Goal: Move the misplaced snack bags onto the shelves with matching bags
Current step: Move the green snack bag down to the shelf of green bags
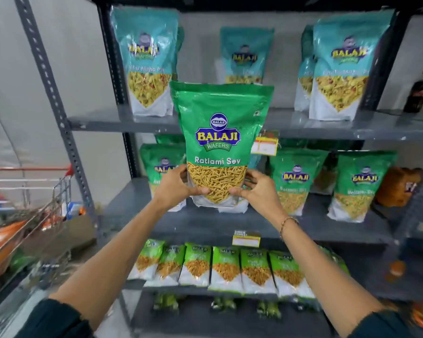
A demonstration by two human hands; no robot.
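A green Ratlami Sev bag [220, 132] stands upright in mid-air in front of the shelves. My left hand [178, 186] grips its lower left corner and my right hand [257, 189] grips its lower right corner, thumbs on the clear window. The bag's top overlaps the upper shelf [100, 123], where teal bags [147, 59] stand. Its bottom hangs just above the middle shelf [205, 223], where matching green Ratlami Sev bags [296, 179] stand. One matching bag sits partly hidden behind the held one.
A lower shelf holds a row of several smaller light-green bags [225, 269]. A shopping trolley [34, 203] with goods stands at the left. Price tags [246, 239] hang on the shelf edges. An orange pack [398, 186] lies at the far right of the middle shelf.
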